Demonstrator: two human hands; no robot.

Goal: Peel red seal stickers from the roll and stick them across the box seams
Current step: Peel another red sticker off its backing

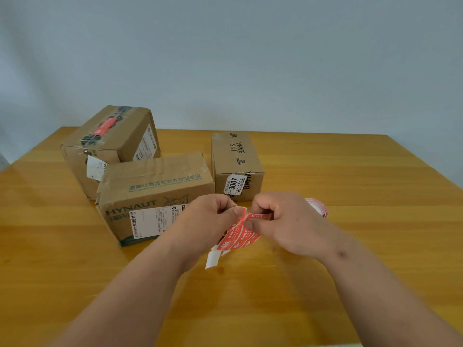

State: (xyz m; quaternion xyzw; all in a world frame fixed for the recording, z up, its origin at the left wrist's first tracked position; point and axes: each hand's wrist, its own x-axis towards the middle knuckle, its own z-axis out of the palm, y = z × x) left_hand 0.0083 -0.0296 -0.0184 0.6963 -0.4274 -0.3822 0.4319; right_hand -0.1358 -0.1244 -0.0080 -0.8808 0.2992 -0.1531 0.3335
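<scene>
Both hands hold a strip of red seal stickers [239, 235] above the wooden table. My left hand [208, 221] pinches the strip's upper left end, with white backing paper [213, 259] hanging below it. My right hand [283, 224] pinches a red sticker at the strip's upper right. The sticker roll [318, 209] lies on the table behind my right hand, mostly hidden. Three cardboard boxes stand behind: a far left box [110, 146] with a red sticker [104, 126] across its taped top seam, a middle box [155, 194] printed HYNAUT, and a small right box [235, 164].
The wooden table [350, 176] stretches right of the boxes and in front of my arms. A plain grey wall rises behind its far edge. White shipping labels sit on the sides of all three boxes.
</scene>
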